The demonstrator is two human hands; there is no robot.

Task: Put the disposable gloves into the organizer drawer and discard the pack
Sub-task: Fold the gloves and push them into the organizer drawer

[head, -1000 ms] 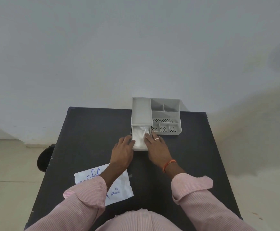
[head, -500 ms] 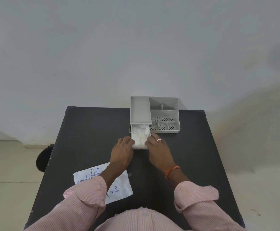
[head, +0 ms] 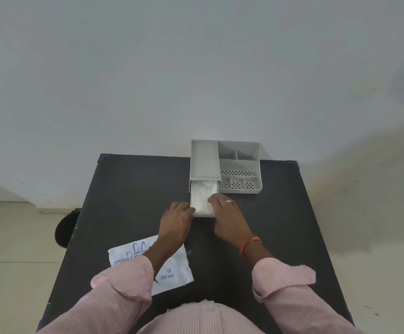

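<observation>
A grey organizer point(head: 239, 165) stands at the far edge of the black table point(head: 128, 194). Its drawer point(head: 192, 189) is pulled out toward me at the left, with white disposable gloves point(head: 202, 196) lying inside. My left hand point(head: 175, 221) rests against the drawer's front left corner. My right hand point(head: 227, 215) lies on the drawer's front right, fingertips on the gloves. The white glove pack point(head: 169, 273) with blue print lies flat near me, partly under my left forearm.
A dark round object point(head: 63, 227) sits on the floor left of the table. A pale wall rises right behind the organizer. Pink sleeves fill the lower part of the view.
The drawer has slid a little further into the organizer, with both hands following it forward. The pack has not moved.
</observation>
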